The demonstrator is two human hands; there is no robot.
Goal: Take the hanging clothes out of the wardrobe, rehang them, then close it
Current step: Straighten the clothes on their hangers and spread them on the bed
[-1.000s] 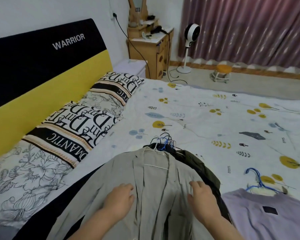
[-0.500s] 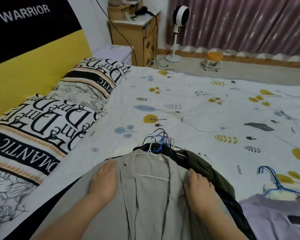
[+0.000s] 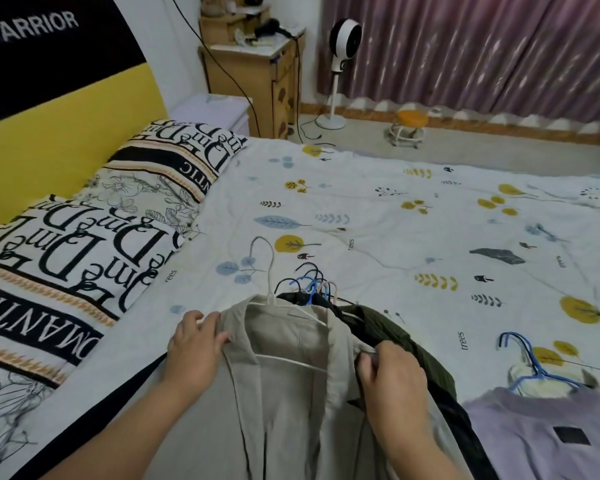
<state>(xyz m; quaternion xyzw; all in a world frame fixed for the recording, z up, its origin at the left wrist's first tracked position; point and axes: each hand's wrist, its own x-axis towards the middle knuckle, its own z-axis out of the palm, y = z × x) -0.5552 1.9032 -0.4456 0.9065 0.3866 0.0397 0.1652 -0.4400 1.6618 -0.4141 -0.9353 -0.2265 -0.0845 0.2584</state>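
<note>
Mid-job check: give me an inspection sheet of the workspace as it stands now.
Surface: bed, patterned sheet.
Job's things: beige jacket on white hanger, atop a pile of dark clothes with bunched hangers; purple shirt on blue hanger.
Clutter: two pillows.
Grippers: left hand and right hand grip the jacket's shoulders.
Cables: black cable down the wall.
Surroundings: cabinet, fan, stool, curtain; wardrobe not in view.
</note>
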